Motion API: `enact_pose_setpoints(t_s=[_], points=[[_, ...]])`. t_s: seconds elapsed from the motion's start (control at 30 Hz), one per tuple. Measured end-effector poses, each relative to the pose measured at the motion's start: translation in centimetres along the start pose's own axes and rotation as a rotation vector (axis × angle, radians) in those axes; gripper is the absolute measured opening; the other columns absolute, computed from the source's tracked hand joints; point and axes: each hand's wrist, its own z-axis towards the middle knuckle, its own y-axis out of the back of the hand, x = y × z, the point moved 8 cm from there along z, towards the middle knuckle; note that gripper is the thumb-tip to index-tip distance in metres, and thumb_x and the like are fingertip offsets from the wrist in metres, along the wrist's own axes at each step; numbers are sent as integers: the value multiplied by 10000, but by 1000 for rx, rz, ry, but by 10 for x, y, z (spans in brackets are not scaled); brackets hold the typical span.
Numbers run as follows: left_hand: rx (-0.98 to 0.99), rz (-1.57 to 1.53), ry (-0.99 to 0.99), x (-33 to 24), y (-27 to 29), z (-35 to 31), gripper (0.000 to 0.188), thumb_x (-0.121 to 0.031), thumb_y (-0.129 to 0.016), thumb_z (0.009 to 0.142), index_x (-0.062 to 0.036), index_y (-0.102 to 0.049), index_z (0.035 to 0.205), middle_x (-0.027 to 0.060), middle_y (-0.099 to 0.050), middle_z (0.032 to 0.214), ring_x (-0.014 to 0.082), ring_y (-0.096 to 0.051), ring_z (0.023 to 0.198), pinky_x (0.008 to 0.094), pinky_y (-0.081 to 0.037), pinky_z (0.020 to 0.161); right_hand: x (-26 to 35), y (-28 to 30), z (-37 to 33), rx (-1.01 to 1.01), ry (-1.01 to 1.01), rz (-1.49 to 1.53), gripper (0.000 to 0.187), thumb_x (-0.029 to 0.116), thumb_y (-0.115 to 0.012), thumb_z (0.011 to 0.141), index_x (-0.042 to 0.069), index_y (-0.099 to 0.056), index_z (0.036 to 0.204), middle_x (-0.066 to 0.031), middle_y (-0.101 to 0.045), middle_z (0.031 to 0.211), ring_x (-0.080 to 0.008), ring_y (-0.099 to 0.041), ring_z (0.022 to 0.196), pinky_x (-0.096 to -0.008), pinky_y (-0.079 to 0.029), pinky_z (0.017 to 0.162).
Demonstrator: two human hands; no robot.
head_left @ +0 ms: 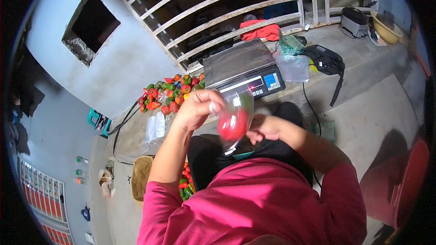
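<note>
My left hand (200, 108) is closed on the gathered top of a clear plastic bag, lifted in front of my lap. Inside the bag shows a red pepper (233, 124), with something green blurred above it. Close by the bag's right side is my right hand (265, 128), its fingers curled and smeared by motion, so I cannot tell if they grip the bag. A pile of red and green peppers (175, 90) lies on the ledge beyond my left hand. Just past the bag stands a digital scale (245, 66) with a flat dark platform.
Clear plastic bags (293, 67) lie right of the scale beside a black bag (324, 60). A pack of white bags (155, 127) rests left. More peppers (185, 186) sit below, near a brown container (142, 178). A red chair (396, 186) stands right; a dark cable crosses the ledge.
</note>
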Motion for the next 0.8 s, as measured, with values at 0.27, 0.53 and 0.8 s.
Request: enact_pose_setpoints(t_s=[0.27, 0.53, 0.8], points=[[-438, 11, 161, 65, 60, -31, 109, -125, -601, 823, -26, -587, 868, 42, -589, 715, 126, -546, 596, 250, -456, 577, 83, 6, -11, -428, 173, -329, 259, 300, -442, 919, 78, -560, 856, 68, -422, 605, -28, -379, 490, -185, -361, 496], [-206, -449, 17, 43, 11, -27, 119, -106, -614, 800, -11, -583, 865, 77, -619, 804, 171, -588, 687, 280, -489, 631, -10, -35, -9, 1, -71, 38, 305, 355, -455, 909, 81, -581, 870, 44, -435, 584, -54, -368, 447, -215, -359, 478], [-330, 260, 223, 88, 33, -40, 38, -85, -574, 830, -47, -572, 835, 30, -577, 749, 124, -555, 668, 239, -449, 633, 53, 51, -8, -441, 98, -255, 257, 301, -460, 908, 81, -549, 809, 62, -397, 600, -40, -355, 507, -195, -332, 476]])
